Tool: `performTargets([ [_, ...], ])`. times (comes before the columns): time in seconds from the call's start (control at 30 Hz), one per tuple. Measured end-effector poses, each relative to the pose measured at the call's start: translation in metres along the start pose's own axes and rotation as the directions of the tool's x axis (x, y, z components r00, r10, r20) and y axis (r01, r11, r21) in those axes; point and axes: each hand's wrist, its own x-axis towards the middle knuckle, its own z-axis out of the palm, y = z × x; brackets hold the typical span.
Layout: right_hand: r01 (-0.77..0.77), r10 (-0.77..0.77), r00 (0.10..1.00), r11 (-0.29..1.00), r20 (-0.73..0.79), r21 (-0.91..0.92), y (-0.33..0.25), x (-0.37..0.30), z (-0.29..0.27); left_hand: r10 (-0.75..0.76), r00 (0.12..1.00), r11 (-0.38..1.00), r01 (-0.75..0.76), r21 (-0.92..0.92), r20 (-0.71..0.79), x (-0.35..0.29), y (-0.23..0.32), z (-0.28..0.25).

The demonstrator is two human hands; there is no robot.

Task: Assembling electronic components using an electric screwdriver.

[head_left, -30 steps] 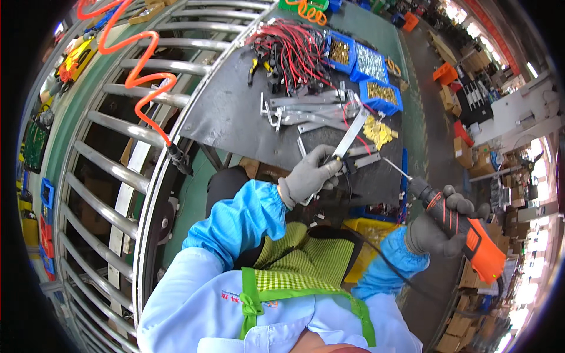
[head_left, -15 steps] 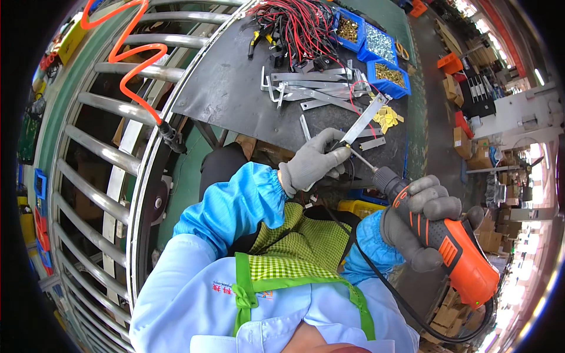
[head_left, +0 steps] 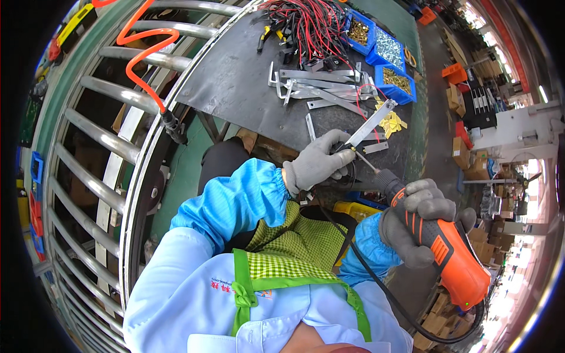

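Note:
My gloved left hand [head_left: 318,162] pinches the near end of a flat metal strip [head_left: 372,123], which slants away to the upper right. A small fastener appears at that end, by the thumb, too small to make out fully. In my gloved right hand [head_left: 426,206] is an orange and black corded electric screwdriver [head_left: 462,267], gripped round its body. Its long thin bit [head_left: 368,162] points at the strip's held end and seems to touch it. Beyond the strip lie yellow flat pieces [head_left: 391,122] and a pile of bent metal strips [head_left: 321,88].
Blue bins [head_left: 395,82] of brass-coloured and silver hardware line the right side of the dark table [head_left: 218,88]. Red and black wires [head_left: 306,29] are heaped at the back, with pliers [head_left: 263,38] beside them. A roller conveyor [head_left: 112,141] and orange coiled hose [head_left: 147,59] are at left.
The view has shifted slightly. Both hands keep their holds, and the screwdriver stays at the strip's near end, its body swung a little to the left.

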Motion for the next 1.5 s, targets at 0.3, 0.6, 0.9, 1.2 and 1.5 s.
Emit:
performTargets([
  [0.3, 0.019, -0.018, 1.0, 0.999, -0.023, 0.04, 0.002, -0.003, -0.002, -0.012, 1.0, 1.0, 0.012, -0.001, 0.019, 0.0, -0.003, 0.0],
  [0.6, 0.042, -0.043, 0.998, 0.998, 0.035, 0.044, -0.001, 0.0, 0.003, -0.024, 0.999, 0.999, 0.025, -0.022, 0.044, 0.003, -0.009, 0.001],
  [0.9, 0.077, -0.094, 0.972, 0.993, 0.216, 0.087, 0.003, 0.005, 0.004, -0.029, 0.998, 1.0, 0.029, -0.001, 0.056, 0.001, -0.012, 0.005],
  [1.2, -0.008, -0.003, 0.993, 0.996, 0.121, 0.09, 0.002, 0.006, 0.016, 0.057, 0.997, 0.987, -0.063, 0.149, 0.042, 0.002, -0.021, 0.006],
  [1.5, -0.067, 0.064, 0.991, 0.998, 0.119, 0.021, -0.001, 0.004, 0.014, 0.086, 0.996, 0.981, -0.088, 0.172, 0.021, 0.001, -0.027, 0.009],
])
